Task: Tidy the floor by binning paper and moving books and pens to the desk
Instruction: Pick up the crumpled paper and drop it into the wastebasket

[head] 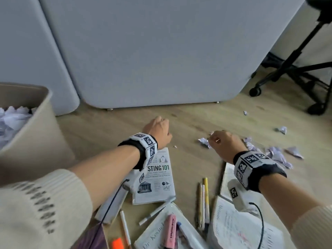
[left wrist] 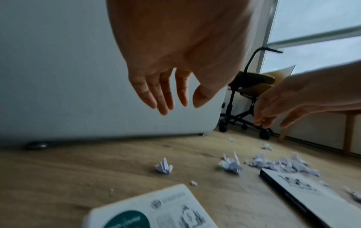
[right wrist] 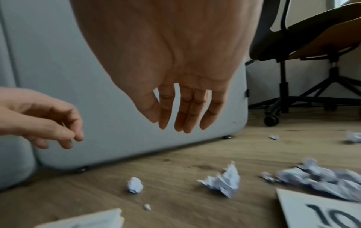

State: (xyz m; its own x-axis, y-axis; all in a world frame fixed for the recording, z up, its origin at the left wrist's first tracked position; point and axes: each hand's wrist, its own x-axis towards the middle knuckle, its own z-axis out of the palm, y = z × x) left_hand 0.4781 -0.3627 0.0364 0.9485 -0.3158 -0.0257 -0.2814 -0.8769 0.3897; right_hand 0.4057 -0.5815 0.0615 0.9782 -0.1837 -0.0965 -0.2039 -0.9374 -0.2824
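Books [head: 154, 178] lie nearest; both hands hang loose and empty. Right hand [head: 225, 143] hovers right over the paper [head: 203, 141] on the floor, left hand [head: 158, 131] farther off.

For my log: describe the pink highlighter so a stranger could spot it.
Start at the grey panel, then drop to the floor clutter at the bottom. The pink highlighter lies across a white book; the orange highlighter lies left of that book.

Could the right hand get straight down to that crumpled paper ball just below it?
Probably yes. The right hand hangs open and empty above the crumpled white paper ball on the wooden floor, with nothing between them.
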